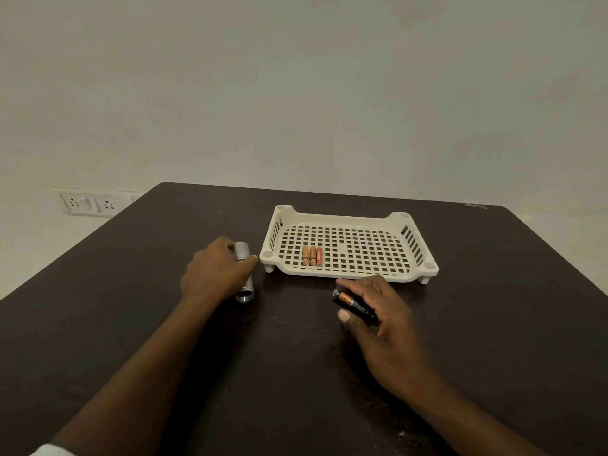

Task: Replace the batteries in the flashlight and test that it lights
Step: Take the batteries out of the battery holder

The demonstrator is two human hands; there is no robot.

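My left hand point(215, 273) grips a silver metal flashlight point(245, 292) lying on the dark table, its open end toward me and its wider head point(240, 251) sticking out beyond my fingers. My right hand point(381, 320) holds a black battery holder point(353, 307) with a copper-topped cell showing, just above the table and in front of the tray. Three small orange batteries point(312, 256) lie side by side in the left part of the cream perforated tray point(348, 273).
The dark table point(296, 373) fills the lower view, its far edge against a pale wall. A wall socket plate point(87, 203) sits at the far left behind the table corner. The tray stands on short legs right of the flashlight.
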